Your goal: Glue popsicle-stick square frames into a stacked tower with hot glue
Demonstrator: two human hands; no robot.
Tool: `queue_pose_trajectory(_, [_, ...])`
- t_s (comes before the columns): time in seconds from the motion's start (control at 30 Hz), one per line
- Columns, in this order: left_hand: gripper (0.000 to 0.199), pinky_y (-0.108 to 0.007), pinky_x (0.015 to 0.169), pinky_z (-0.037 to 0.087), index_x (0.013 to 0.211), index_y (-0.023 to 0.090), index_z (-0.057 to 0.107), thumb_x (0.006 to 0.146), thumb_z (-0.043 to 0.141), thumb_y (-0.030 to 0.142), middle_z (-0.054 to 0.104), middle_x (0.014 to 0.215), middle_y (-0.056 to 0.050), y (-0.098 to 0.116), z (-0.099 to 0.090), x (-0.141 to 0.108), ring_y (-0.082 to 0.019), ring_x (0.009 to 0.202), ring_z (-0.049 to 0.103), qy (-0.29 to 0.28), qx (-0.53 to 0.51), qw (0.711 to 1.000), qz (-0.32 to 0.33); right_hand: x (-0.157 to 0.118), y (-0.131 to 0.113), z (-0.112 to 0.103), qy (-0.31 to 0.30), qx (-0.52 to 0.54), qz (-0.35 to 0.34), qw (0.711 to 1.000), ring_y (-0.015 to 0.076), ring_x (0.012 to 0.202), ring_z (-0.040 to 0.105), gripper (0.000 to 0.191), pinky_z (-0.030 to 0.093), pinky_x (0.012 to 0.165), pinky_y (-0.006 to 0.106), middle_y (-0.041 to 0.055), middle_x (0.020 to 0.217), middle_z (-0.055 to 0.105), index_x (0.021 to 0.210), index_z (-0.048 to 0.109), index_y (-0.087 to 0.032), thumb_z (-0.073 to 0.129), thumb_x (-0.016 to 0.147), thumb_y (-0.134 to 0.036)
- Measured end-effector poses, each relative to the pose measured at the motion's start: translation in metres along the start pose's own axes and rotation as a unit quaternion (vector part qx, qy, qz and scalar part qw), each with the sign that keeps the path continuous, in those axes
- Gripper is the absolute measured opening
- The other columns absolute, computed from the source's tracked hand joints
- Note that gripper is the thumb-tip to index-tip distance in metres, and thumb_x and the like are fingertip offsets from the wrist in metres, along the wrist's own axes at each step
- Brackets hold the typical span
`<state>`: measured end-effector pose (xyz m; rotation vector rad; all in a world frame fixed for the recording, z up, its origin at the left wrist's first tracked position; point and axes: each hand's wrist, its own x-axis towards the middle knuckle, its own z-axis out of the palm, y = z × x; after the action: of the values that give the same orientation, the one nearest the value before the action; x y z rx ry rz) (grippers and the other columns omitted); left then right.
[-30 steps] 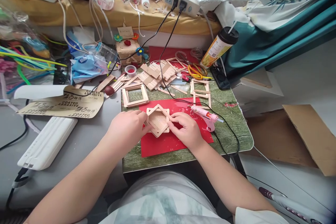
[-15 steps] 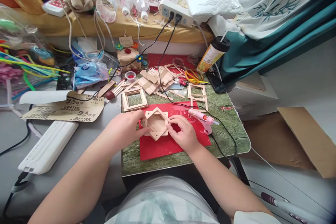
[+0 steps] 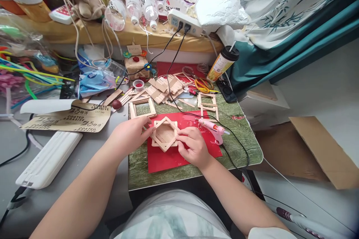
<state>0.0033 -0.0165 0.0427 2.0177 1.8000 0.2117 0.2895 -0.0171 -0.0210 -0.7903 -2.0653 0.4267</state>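
Observation:
A square frame of wooden craft sticks (image 3: 165,146) lies turned like a diamond on top of a square craft-stick box (image 3: 155,143). Through its opening the box's wooden floor shows. My left hand (image 3: 131,134) pinches the diamond's left corner between thumb and fingers. At the opposite corner, my right hand (image 3: 194,145) has its thumb and fingertips closed on the frame. Under the box lies a red sheet (image 3: 159,162). A pink glue gun (image 3: 211,129) rests on that sheet, right of my right hand.
Behind my hands lie a square stick frame (image 3: 142,107), a pile of craft sticks (image 3: 165,87) and a ladder-like stick frame (image 3: 207,101). A black cord (image 3: 174,99) crosses the green table (image 3: 232,138). Sandpaper (image 3: 67,119) and a lidded cup (image 3: 223,63) stand at the sides.
My left thumb has moved up from the diamond's lower left side to its left corner. My right hand keeps its hold. The whole view has shifted slightly.

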Motion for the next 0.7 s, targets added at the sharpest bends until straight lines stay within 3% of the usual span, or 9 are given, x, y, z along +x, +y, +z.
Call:
queue_pose_trajectory(0.2, [0.034, -0.032, 0.061, 0.039, 0.098, 0.028, 0.074, 0.100, 0.057, 0.057, 0.080, 0.092, -0.001, -0.002, 0.004, 0.007, -0.023, 0.078, 0.069, -0.044, -0.039, 0.998, -0.030, 0.001, -0.002, 0.005, -0.031, -0.021, 0.007, 0.999, 0.0270, 0.103, 0.069, 0.020, 0.059, 0.092, 0.048, 0.0060, 0.111, 0.078, 0.100, 0.074, -0.028, 0.069, 0.093, -0.010])
queue_pose_trajectory(0.33, [0.033, -0.033, 0.063, 0.040, 0.094, 0.027, 0.072, 0.100, 0.055, 0.055, 0.079, 0.091, -0.001, -0.005, 0.006, 0.008, -0.023, 0.079, 0.067, -0.061, -0.056, 0.996, -0.025, 0.001, -0.001, 0.005, -0.047, -0.029, 0.005, 0.998, 0.0279, 0.107, 0.067, 0.021, 0.058, 0.097, 0.049, 0.0068, 0.114, 0.075, 0.105, 0.071, -0.029, 0.069, 0.094, -0.011])
queue_pose_trajectory(0.47, [0.034, -0.033, 0.065, 0.042, 0.095, 0.027, 0.072, 0.101, 0.054, 0.056, 0.080, 0.093, -0.002, -0.009, 0.002, 0.009, -0.024, 0.080, 0.068, -0.065, -0.066, 0.996, -0.010, -0.003, -0.004, -0.002, -0.003, -0.035, 0.029, 0.999, 0.0307, 0.114, 0.065, 0.020, 0.056, 0.100, 0.055, 0.0104, 0.121, 0.069, 0.108, 0.063, -0.028, 0.072, 0.094, -0.018])
queue_pose_trajectory(0.53, [0.037, -0.033, 0.065, 0.042, 0.093, 0.027, 0.072, 0.103, 0.049, 0.055, 0.080, 0.092, -0.003, -0.011, -0.001, 0.009, -0.024, 0.080, 0.069, -0.066, -0.072, 0.995, -0.020, -0.010, -0.010, -0.006, 0.025, -0.022, 0.078, 0.996, 0.0309, 0.113, 0.065, 0.018, 0.056, 0.101, 0.056, 0.0106, 0.118, 0.065, 0.100, 0.058, -0.027, 0.073, 0.093, -0.021])
queue_pose_trajectory(0.6, [0.040, -0.032, 0.063, 0.043, 0.092, 0.027, 0.071, 0.105, 0.043, 0.052, 0.079, 0.089, -0.004, -0.014, -0.003, 0.008, -0.025, 0.078, 0.070, -0.065, -0.083, 0.994, -0.033, -0.018, -0.020, -0.009, 0.027, 0.031, 0.179, 0.983, 0.0287, 0.108, 0.066, 0.017, 0.058, 0.099, 0.054, 0.0098, 0.116, 0.064, 0.101, 0.056, -0.027, 0.072, 0.095, -0.025])
queue_pose_trajectory(0.7, [0.039, -0.032, 0.061, 0.046, 0.094, 0.027, 0.073, 0.103, 0.044, 0.051, 0.080, 0.088, -0.004, -0.018, -0.002, 0.008, -0.024, 0.075, 0.072, -0.071, -0.117, 0.990, -0.035, -0.029, -0.036, -0.009, 0.027, 0.205, 0.365, 0.908, 0.0262, 0.112, 0.070, 0.025, 0.063, 0.097, 0.049, 0.0110, 0.129, 0.064, 0.122, 0.056, -0.030, 0.068, 0.100, -0.033])
